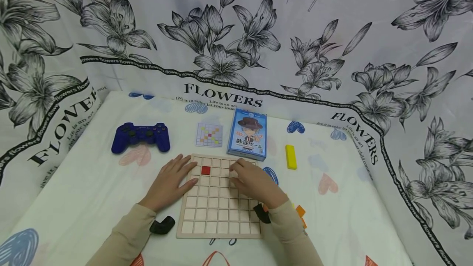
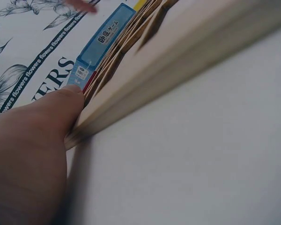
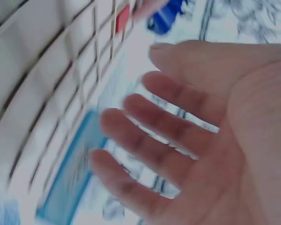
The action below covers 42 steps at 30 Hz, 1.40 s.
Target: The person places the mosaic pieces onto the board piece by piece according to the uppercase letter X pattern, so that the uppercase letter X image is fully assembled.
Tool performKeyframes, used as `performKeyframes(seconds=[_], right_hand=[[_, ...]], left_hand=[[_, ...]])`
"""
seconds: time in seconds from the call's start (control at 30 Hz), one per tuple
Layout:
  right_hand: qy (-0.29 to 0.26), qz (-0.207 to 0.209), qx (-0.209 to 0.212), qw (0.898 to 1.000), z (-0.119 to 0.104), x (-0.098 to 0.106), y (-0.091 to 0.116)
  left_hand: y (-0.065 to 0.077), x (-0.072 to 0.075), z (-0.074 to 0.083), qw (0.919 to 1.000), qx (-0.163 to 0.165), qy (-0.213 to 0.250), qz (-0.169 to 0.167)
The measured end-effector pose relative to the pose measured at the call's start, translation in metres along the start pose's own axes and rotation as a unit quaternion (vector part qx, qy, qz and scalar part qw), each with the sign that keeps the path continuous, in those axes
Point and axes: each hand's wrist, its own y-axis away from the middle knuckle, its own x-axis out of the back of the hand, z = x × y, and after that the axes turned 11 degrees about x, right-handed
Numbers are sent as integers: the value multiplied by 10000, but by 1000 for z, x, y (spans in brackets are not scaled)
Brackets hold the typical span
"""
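Note:
A pale wooden grid board point(image 1: 218, 215) lies in front of me, with a red square tile point(image 1: 205, 170) in one cell of its upper left part. My left hand point(image 1: 168, 184) rests at the board's left edge, fingers extended; its thumb point(image 2: 70, 101) touches the rim in the left wrist view. Over the right side of the board hovers my right hand point(image 1: 256, 180). In the right wrist view its loosely bent fingers point(image 3: 145, 140) hold nothing. Several orange pieces point(image 1: 301, 210) lie beside the right forearm, which partly hides them.
Behind the board lie a card with a coloured grid pattern point(image 1: 209, 134) and a blue game box point(image 1: 246, 134). A blue game controller point(image 1: 141, 138) sits at the back left. To the right is a yellow block point(image 1: 291, 157). Flower-printed cloth point(image 1: 236, 32) hangs behind the table.

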Motion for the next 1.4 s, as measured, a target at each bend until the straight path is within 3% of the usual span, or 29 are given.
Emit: performKeyframes(seconds=[0.17,0.37,0.6,0.73,0.93,1.07,1.23,1.4], right_hand=[[-101,-21,-1033,9946,16,7,64],[-104,-97,-2318,9727,28,3,126],[61,-16,-2741,9617,33,-3,174],[-286,-410,-3227,9452,32,-6,186],[-800,-885,-3639,9238,29,-14,188],[-835,-726,-3658,9241,27,-17,190],[-736,-455,-3449,9346,22,-21,195],[-678,-435,-3403,9369,18,-20,195]], left_hand=[[0,0,1,10000,7,-73,-20],[0,1,2,10000,46,-52,-38],[1,2,4,9999,53,-69,-70],[1,2,4,10000,46,-69,-51],[0,1,2,9999,73,-69,-55],[1,0,2,10000,61,-34,-43],[1,-1,0,10000,33,2,1],[1,-2,-1,10000,0,-11,58]])
